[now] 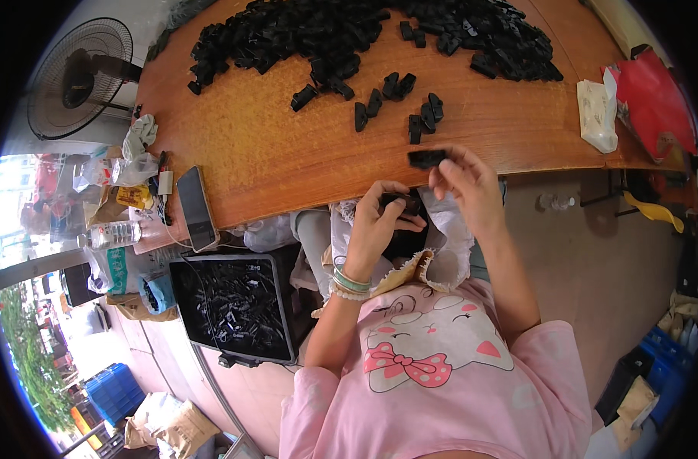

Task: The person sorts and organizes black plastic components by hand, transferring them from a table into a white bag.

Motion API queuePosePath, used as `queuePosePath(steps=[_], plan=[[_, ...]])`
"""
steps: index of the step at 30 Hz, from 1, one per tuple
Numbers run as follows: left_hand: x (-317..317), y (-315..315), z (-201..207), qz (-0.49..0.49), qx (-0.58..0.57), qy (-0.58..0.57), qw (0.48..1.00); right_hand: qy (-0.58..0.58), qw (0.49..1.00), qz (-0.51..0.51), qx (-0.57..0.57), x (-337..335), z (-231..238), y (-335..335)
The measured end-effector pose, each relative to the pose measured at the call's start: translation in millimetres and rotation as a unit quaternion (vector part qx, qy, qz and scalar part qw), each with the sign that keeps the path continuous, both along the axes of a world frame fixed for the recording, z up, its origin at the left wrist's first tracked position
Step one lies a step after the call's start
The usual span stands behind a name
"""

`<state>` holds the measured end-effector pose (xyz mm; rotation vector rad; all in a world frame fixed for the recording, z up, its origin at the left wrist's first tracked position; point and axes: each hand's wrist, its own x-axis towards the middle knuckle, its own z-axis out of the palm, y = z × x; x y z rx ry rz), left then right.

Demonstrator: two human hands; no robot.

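Between the fingertips of my right hand (465, 183) is a small black plastic part (426, 158), raised just over the table's near edge. My left hand (379, 222) is closed round another dark piece (401, 200), mostly covered by the fingers, above my lap. An open sack (450, 249) lies in my lap below both hands, with dark contents partly showing. On the wooden table (265, 153), several loose black parts (428, 115) lie just beyond my right hand. Farther back spreads a large heap of similar black parts (288, 38).
A black bin (234, 306) filled with small dark pieces stands at my left. A phone (197, 208) leans at the table's left edge, near a plastic bottle (113, 234). A fan (79, 80) stands far left. On the right lie a red bag (655, 103) and a white packet (596, 115).
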<state>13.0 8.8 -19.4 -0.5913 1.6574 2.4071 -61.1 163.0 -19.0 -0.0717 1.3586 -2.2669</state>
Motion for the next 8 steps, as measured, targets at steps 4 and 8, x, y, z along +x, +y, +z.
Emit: queuePosePath(steps=[4,8], plan=[[1,2,8,-0.007,0.029,0.028,0.999,0.162,0.983,-0.013,0.088,21,-5,-3],[6,-5,15,-0.071,-0.025,0.051,0.996,0.173,0.976,-0.018,0.129,29,-13,-2]])
